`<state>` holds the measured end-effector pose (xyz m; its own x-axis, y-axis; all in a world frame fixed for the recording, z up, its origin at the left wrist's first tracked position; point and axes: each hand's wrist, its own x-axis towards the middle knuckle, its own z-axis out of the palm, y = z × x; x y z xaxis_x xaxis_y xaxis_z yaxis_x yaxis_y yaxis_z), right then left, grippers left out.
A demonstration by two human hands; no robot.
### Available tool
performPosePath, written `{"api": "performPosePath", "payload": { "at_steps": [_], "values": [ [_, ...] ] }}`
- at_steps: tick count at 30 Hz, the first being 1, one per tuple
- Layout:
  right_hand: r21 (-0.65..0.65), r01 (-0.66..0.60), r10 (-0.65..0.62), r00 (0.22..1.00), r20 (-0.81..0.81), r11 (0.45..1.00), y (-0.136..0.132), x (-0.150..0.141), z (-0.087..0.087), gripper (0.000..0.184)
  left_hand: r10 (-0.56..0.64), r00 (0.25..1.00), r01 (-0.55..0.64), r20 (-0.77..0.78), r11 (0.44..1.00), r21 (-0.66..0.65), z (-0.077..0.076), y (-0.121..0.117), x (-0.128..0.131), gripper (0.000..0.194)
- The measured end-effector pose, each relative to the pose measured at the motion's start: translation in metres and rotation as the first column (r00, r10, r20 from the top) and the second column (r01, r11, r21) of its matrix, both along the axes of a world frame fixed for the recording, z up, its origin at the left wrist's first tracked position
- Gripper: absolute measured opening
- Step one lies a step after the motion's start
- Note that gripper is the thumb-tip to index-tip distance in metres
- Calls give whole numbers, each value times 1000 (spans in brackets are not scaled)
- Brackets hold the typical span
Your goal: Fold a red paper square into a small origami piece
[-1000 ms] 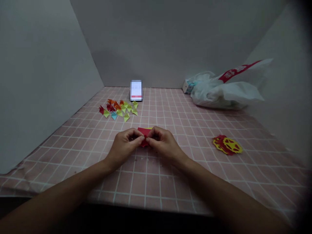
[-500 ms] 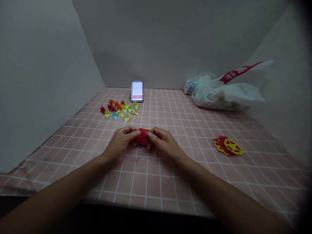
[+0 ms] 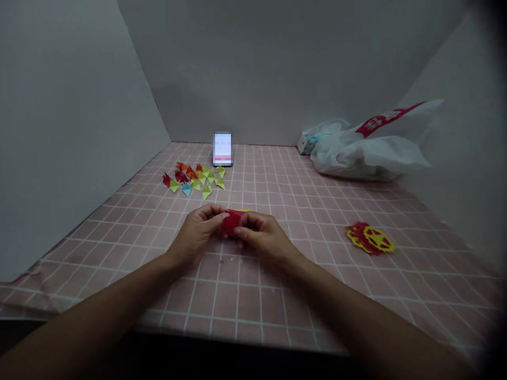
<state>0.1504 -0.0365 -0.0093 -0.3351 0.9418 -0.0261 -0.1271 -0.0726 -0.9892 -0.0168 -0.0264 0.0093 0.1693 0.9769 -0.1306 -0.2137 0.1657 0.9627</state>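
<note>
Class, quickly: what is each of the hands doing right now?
Left hand: closed, holding the red paper.
Right hand: closed, pinching the same paper.

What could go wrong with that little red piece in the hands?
The left hand and right hand both hold the small red piece, so an uneven pull might crease or tear it. Fingers cover parts of it, so a crooked fold could go unnoticed. The yellow piece just behind might get nudged.

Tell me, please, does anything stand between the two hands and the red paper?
Nothing visible does: the left hand and right hand both hold the red paper directly. A yellow piece shows beyond it, not in between.
</note>
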Motion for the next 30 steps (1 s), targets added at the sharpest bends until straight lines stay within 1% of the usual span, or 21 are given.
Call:
{"api": "performPosePath", "payload": {
  "at_steps": [5,9,12,14,20,24,26,27,28,30],
  "values": [
    [-25,46,-46,999,7,999,-1,1,3,21,27,999,-26,-26,999,28,-1,2,-3,17],
    [-23,44,-44,999,-12,999,-1,-1,5,15,36,999,-34,-24,997,65,-4,2,-3,16],
    [-5,43,-43,999,-9,999,-1,-2,5,21,14,999,-9,-49,994,108,-4,-1,-2,13],
    [1,54,-54,999,-4,999,-1,-2,4,19,-6,997,15,-71,993,121,-4,-2,-1,13],
    [11,37,-37,999,13,999,-2,-1,2,16,-18,999,22,-38,995,98,-3,-4,-1,12],
    [9,29,-30,997,69,1000,-2,-2,0,15,1,1000,0,-8,996,85,-3,-4,-1,12],
    [50,39,-45,992,118,998,-2,-1,0,14,3,1000,-3,-6,996,89,-3,-3,-1,11],
    [95,60,-74,987,143,994,-2,-1,0,12,4,1000,-3,-14,995,102,-3,-3,-1,11],
    [154,91,-117,979,165,984,-3,-1,1,11,8,999,-4,-32,993,122,-3,-3,-2,11],
    [297,164,-223,958,180,941,-5,0,4,18,32,996,-17,-88,984,176,-1,-3,-2,11]
  ]
}}
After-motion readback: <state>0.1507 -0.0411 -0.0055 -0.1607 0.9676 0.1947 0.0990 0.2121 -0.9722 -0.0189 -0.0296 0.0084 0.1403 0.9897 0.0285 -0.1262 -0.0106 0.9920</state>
